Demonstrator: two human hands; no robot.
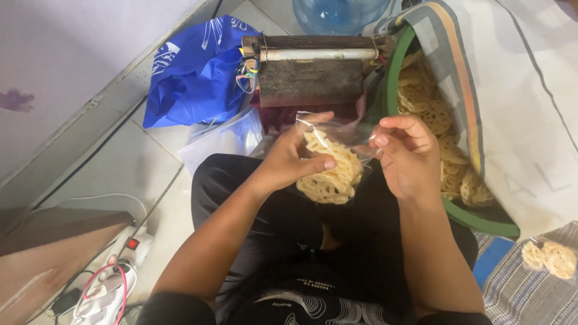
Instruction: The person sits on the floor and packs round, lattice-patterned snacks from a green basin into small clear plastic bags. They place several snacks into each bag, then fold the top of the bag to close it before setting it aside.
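Setting: a person sits on a pale tiled floor [114, 162], seen from above, dark trousers filling the lower middle of the view.
Sack: a large white woven sack [530, 102] with a striped hem lies at the right, draped over a basin.
Basin: a green basin [481, 222] at the right, full of pale yellow lattice crackers [433, 120].
Blue bag: a crumpled blue plastic bag [192, 72] lies on the floor at upper left.
Sealer: a dark wooden block with a metal bar [313, 66] and loose coloured wires stands just beyond the hands.
Water jug: the base of a blue water jug [340, 13] shows at the top edge.
Power strip: a white power strip [117, 274] with a red switch and plugged cables lies at lower left.
Clear packet: a small clear plastic packet [331, 162] sits above the lap, between both hands, holding round yellow lattice crackers.
Left hand: the left hand [292, 162] wraps the packet's left side, thumb pressed across the crackers, grip closed on it.
Right hand: the right hand [409, 159] pinches the packet's open right edge between curled fingers and thumb.
Finished pack: a sealed pack of crackers [551, 257] lies on a striped cloth [524, 295] at lower right.
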